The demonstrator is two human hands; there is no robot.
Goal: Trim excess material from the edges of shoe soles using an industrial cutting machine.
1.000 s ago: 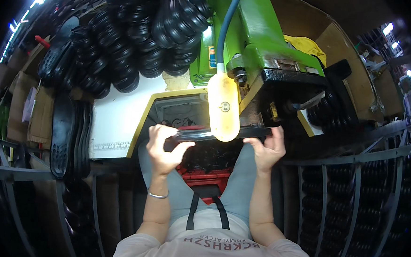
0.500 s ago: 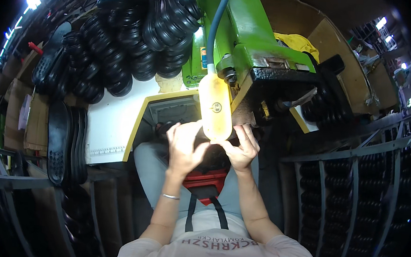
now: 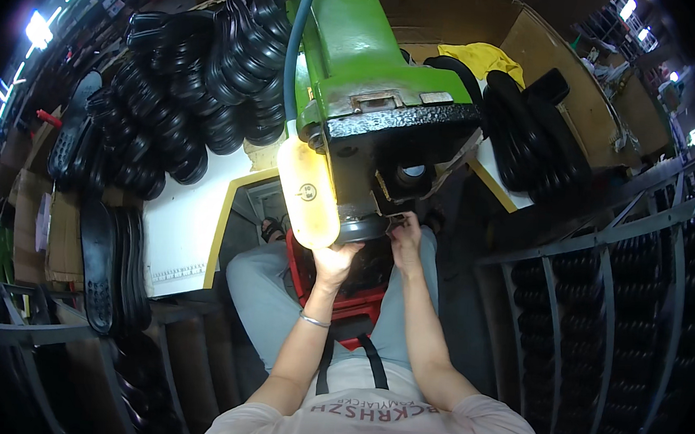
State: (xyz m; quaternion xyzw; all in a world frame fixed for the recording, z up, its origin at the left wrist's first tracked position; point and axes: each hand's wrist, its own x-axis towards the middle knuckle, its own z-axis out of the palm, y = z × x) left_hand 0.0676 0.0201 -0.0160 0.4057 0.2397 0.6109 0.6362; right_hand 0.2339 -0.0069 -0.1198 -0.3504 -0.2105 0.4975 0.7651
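Observation:
Below the head of the green machine [image 3: 395, 81], a dark, rounded shoe sole [image 3: 364, 231] shows its shiny edge between my hands. My left hand [image 3: 335, 265] is closed on its near left side, thumb toward the edge, with the other fingers partly hidden under the lamp and the sole. On its right side, my right hand [image 3: 407, 240] is closed in a pinch at the edge. Much of the sole is hidden beneath the machine head. A lit yellow lamp [image 3: 307, 195] on a blue-grey cable hangs just above my left hand.
Black soles [image 3: 185, 72] are piled on the white tabletop [image 3: 179, 231] at left, with more [image 3: 535, 137] at right. A red container [image 3: 350, 305] is between my legs. Metal racks [image 3: 604, 312] flank me. A yellow cloth [image 3: 484, 62] lies in a cardboard box [image 3: 548, 62] behind.
The view has shifted right, so the machine and lamp appear further left. My hands have moved apart from the lamp's lower end; the right hand is now under the machine head.

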